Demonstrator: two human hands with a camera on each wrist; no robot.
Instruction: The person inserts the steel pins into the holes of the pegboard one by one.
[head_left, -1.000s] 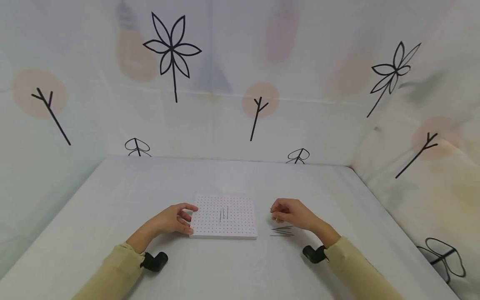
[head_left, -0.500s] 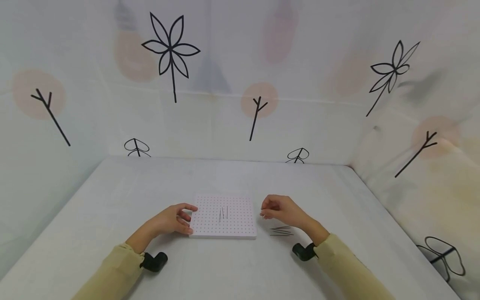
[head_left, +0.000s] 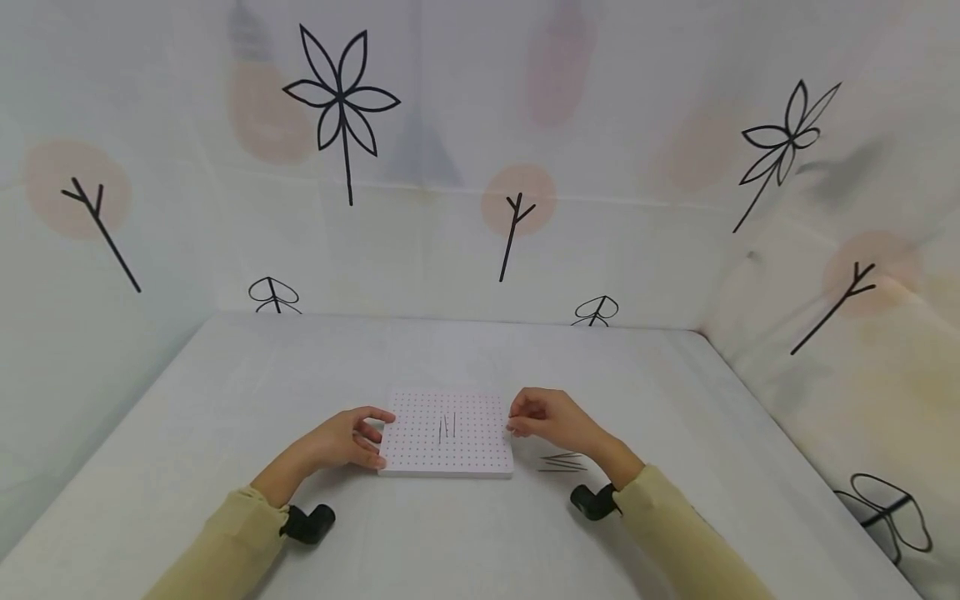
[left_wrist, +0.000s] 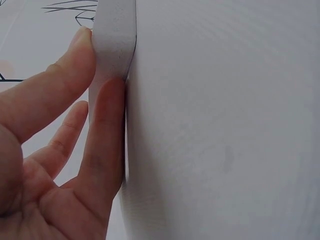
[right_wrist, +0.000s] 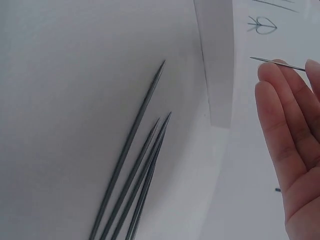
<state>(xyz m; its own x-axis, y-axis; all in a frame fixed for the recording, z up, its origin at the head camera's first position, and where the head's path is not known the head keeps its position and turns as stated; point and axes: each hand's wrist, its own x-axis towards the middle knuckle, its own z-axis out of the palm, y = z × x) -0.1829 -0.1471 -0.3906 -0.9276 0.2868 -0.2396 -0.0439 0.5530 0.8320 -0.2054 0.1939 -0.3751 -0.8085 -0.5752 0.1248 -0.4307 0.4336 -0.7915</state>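
A white pegboard (head_left: 480,454) with a grid of small dot-like holes lies flat on the table. Three thin dark needles (head_left: 454,425) stand upright near its middle. My left hand (head_left: 341,439) holds the board's left side, thumb near the front corner and a fingertip on the upper edge; up close, the digits (left_wrist: 105,125) lie against its side wall. Beside the board's right edge, my right hand (head_left: 551,419) pinches a slim pointed needle (right_wrist: 272,62) between thumb and fingers, its tip sticking out past the fingertips. The head view barely shows that needle.
Several loose needles (head_left: 562,462) lie on the white-covered table (head_left: 450,533), right of the board and below the right hand. A patterned cloth backdrop (head_left: 420,250) surrounds the table at the back and sides.
My right hand has moved left, from over the loose needles to the board's right edge, carrying its needle. The left hand and the board have stayed in place.
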